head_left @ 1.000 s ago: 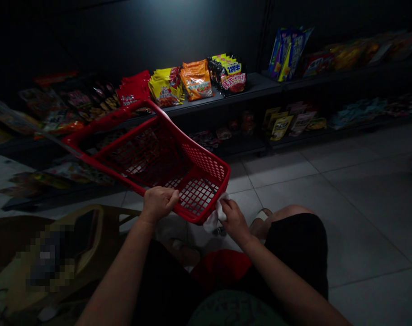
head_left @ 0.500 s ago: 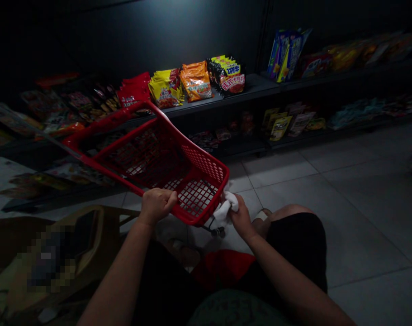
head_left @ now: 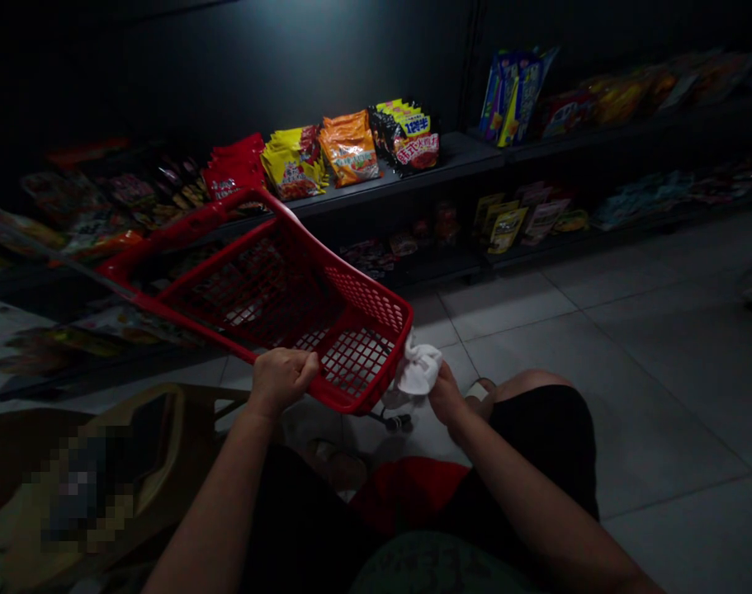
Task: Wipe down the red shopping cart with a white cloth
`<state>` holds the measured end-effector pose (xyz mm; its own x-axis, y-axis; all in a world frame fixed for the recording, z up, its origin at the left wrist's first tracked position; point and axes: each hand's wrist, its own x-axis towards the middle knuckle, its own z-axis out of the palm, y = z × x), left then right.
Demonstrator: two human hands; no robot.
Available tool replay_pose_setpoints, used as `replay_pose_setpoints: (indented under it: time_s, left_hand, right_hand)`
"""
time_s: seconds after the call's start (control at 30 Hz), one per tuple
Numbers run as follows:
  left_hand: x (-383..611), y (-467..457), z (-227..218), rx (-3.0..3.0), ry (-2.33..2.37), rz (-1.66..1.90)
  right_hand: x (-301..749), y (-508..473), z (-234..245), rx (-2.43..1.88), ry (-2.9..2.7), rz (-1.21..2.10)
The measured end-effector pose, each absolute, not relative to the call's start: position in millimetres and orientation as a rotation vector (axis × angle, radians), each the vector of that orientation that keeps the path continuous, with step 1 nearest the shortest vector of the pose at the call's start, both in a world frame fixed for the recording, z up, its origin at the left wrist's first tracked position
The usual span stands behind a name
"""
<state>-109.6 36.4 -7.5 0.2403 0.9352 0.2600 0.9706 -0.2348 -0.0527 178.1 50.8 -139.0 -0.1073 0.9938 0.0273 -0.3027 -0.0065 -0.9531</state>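
A red plastic shopping cart (head_left: 344,404) with lattice walls stands in front of me, its basket showing nothing but the grid floor. My left hand (head_left: 282,378) is closed over the near side rim of the basket. My right hand (head_left: 448,396) grips a crumpled white cloth (head_left: 420,369) beside the cart's right end. The cloth lies against or very near the basket's outer wall; whether it touches all along I cannot tell. The fingertips of my right hand are partly hidden behind the cloth.
A dark shelf (head_left: 456,157) behind the cart holds noodle packets (head_left: 349,148) and blue snack bags (head_left: 517,95). Lower shelving carries more packets (head_left: 505,227). A yellowish stool or seat (head_left: 171,429) stands at the lower left. Pale floor tiles (head_left: 654,363) extend to the right.
My right hand has shifted slightly right and down, and the white cloth now bunches out more from the cart's end. My left hand stays on the rim. The view has turned slightly.
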Motion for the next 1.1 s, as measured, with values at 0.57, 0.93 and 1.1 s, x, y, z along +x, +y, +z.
replay_pose_setpoints:
  time_s: [0.57,0.93,1.1]
  left_hand:
    - [-105,38,-6,-2.32,-1.829,-0.265]
    - [-103,38,-7,-2.246,-1.845,-0.226]
    - [-110,39,-10,-2.257,-1.85,-0.216]
  right_hand:
    - [193,68,-122,-1.381,-1.953,0.618]
    - [199,70,-136,-1.258,-1.69,0.787]
    - [161,55,-153,-1.292,-1.636,0.844]
